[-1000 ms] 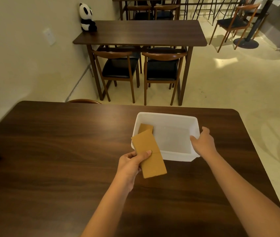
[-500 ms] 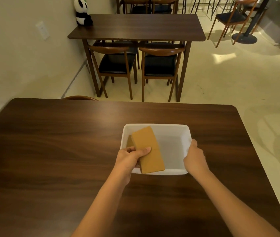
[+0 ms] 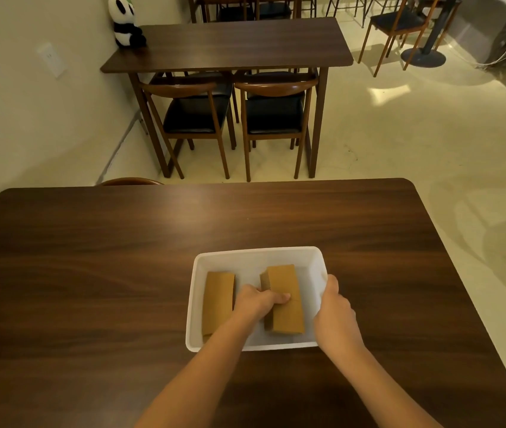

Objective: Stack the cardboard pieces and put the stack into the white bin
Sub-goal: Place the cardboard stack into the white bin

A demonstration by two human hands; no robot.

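A white bin (image 3: 258, 254) stands on the dark wooden table (image 3: 91, 273), near its front middle. Inside it, on the right, is a stack of brown cardboard pieces (image 3: 285, 284); my left hand (image 3: 258, 302) is inside the bin and grips this stack at its left edge, thumb on top. A separate cardboard piece (image 3: 218, 296) lies flat in the bin's left half, its near end hidden by my left forearm. My right hand (image 3: 335, 310) clasps the bin's right rim.
Beyond the table's far edge stand a second dark table (image 3: 230, 44) with two black-seated chairs (image 3: 193, 115) and a toy panda (image 3: 125, 23) on its left corner. A chair back (image 3: 128, 181) peeks over the far edge.
My left hand has carried the cardboard stack from above the bin's left side down into its right half. The bin, held by my right hand, has come closer to me, and the piece beneath is uncovered.
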